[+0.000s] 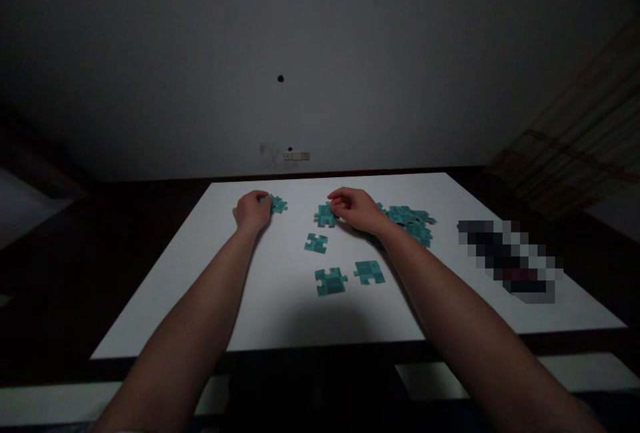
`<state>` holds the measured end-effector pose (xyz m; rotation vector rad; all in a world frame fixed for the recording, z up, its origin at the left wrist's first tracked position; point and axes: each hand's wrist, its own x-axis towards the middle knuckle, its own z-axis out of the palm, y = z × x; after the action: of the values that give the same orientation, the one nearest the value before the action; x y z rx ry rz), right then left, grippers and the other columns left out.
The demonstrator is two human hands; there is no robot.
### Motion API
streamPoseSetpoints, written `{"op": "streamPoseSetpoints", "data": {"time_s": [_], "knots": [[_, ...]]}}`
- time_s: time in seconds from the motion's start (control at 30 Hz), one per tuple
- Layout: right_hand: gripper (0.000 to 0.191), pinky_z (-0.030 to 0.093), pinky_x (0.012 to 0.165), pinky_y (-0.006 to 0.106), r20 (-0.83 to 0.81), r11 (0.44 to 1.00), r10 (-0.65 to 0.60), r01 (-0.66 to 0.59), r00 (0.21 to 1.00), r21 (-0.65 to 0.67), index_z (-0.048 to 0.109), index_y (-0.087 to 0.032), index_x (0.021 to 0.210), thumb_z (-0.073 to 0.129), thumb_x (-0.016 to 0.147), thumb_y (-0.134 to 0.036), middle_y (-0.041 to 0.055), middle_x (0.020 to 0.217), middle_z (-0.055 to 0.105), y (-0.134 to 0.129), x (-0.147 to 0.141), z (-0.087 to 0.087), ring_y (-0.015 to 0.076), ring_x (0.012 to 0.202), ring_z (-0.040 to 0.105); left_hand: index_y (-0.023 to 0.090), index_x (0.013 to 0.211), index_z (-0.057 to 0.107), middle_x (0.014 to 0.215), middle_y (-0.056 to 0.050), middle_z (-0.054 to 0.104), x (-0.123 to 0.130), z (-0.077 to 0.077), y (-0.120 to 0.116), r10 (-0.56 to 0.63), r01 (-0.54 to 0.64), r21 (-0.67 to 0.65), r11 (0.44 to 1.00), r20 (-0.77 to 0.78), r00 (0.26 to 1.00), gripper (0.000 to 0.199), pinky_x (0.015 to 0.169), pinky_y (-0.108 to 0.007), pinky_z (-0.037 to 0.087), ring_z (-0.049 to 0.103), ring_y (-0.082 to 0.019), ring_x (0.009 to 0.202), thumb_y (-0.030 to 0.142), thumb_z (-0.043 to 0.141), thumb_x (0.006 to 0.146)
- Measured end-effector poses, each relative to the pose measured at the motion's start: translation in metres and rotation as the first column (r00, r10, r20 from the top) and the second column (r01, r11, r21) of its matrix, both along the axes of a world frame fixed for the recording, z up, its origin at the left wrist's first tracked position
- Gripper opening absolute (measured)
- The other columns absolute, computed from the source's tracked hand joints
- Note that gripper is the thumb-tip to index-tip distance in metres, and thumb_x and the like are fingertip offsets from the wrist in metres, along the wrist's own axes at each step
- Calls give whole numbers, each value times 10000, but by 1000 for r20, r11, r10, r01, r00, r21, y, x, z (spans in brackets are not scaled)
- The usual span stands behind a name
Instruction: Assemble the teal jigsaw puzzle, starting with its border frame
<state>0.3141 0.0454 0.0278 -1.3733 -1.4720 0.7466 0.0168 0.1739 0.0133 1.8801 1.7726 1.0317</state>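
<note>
At the far left of the table, my left hand (251,210) has its fingers closed at the edge of a small cluster of teal puzzle pieces (278,204), partly covering it. My right hand (356,208) is curled, thumb and fingertips on the right edge of a teal puzzle piece (325,216); the exact grip is partly hidden. Nearer to me lie a loose puzzle piece (316,243), a larger one (330,281) and another beside it (369,272), slightly apart. A heap of puzzle pieces (413,223) spreads behind and right of my right hand, partly covered by my forearm.
The white table (200,273) carries everything. A pixelated dark object (510,263) lies on its right side. Beyond the far edge stands a grey wall with a socket strip (297,156). A patterned curtain (575,106) hangs at the right.
</note>
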Motion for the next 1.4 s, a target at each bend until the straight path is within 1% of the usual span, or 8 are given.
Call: {"op": "streamPoseSetpoints", "data": {"time_s": [0.13,0.3,0.43,0.57,0.83,1.0,1.13,1.4], "knots": [[257,671,870,386,-168,978,-171,188,971,91,811,-214,1047,872,799,-232,74,974,854,4,6,10,233,898,805,219,1046,865,1278,-269,837,1,4,-5,29,-33,-34,999,-102,994,147,1178,-781,445,663,-558,1427,327,827,954],[395,671,925,407,-349,899,-377,429,858,84,685,-249,1035,945,792,-420,70,987,842,3,18,23,260,986,820,255,1137,843,1366,-233,777,10,14,-18,-136,141,265,954,-37,990,165,1261,-730,442,625,-481,1447,311,794,989],[418,654,883,396,-224,976,-207,217,952,21,680,-250,920,994,761,-475,56,916,810,-2,7,19,249,922,800,259,1268,823,1289,-146,820,30,16,-39,-525,483,289,827,87,847,309,1099,-526,601,748,-325,1160,399,812,993],[394,649,866,375,-158,1000,20,-19,987,11,713,-251,900,1007,769,-477,56,924,822,-4,-12,13,232,894,788,224,1254,844,1105,-113,867,48,9,-54,-624,608,155,779,282,729,425,928,-434,645,796,-271,978,471,900,913],[456,560,762,358,187,995,-95,98,978,-5,756,-233,1023,480,1177,-561,102,1001,843,-17,33,34,235,784,754,205,1044,871,1012,-127,874,28,7,-20,-303,261,156,953,429,851,309,944,-461,650,812,-299,950,456,920,870],[218,509,828,373,700,952,-179,300,691,-53,831,-220,999,653,1079,-317,162,1108,873,-30,68,41,315,1008,778,245,1111,868,875,-91,831,1,2,2,-40,15,103,995,246,969,239,954,-501,605,799,-326,895,326,845,887],[32,475,708,342,663,959,-15,200,748,-203,814,-232,865,827,894,-239,89,901,845,-33,74,38,249,798,732,278,1009,861,977,-141,863,-7,-3,5,47,-53,52,997,114,992,166,1019,-563,556,819,-405,1065,308,871,846],[369,466,653,361,607,946,160,56,779,-320,828,-254,866,1064,651,-439,54,856,821,-39,75,46,231,703,694,249,966,855,1185,-219,872,-5,-3,4,56,-57,-14,998,-57,997,156,1077,-625,513,763,-490,1256,320,840,828]]}}
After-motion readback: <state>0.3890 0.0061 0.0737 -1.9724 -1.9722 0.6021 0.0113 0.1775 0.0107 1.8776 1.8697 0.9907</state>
